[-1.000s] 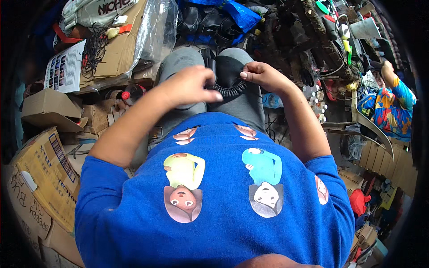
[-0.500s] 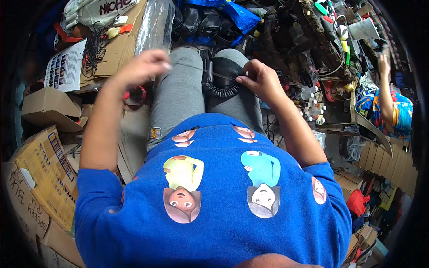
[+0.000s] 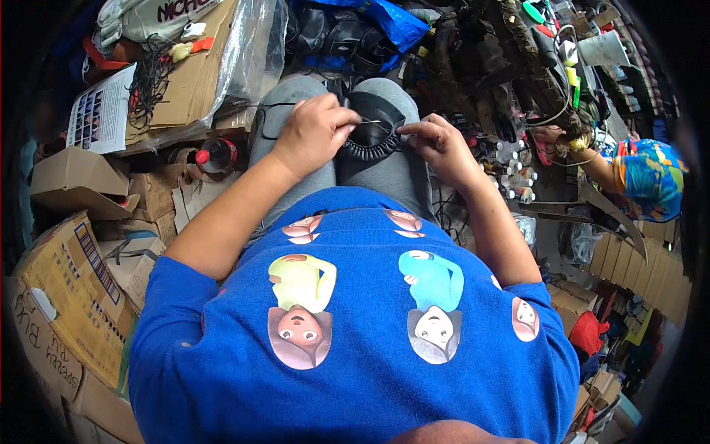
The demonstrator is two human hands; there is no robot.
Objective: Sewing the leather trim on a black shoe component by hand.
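Observation:
On my lap, between the knees, rests a black leather-like piece (image 3: 373,137) with a ribbed, gathered rim curving along its near side. My left hand (image 3: 318,129) is closed just left of it, gripping a dark thread (image 3: 269,122) that loops out over my left thigh. A thin pale length, thread or needle, spans the short space between both hands. At the piece's right rim, my right hand (image 3: 442,148) pinches with thumb and forefinger. What lies between those fingertips is too small to make out.
To the left stand cardboard boxes (image 3: 78,181), a bottle with a red cap (image 3: 217,155) and flat cardboard under clear plastic (image 3: 255,52). Black shoes or bags (image 3: 351,44) lie beyond my knees. Small bottles (image 3: 518,177) and another person's arm (image 3: 600,172) are at right.
My left hand has come in from the left, close to the black piece, and the stretched thread has slackened into a loop. The other person's arm has lowered towards the clutter.

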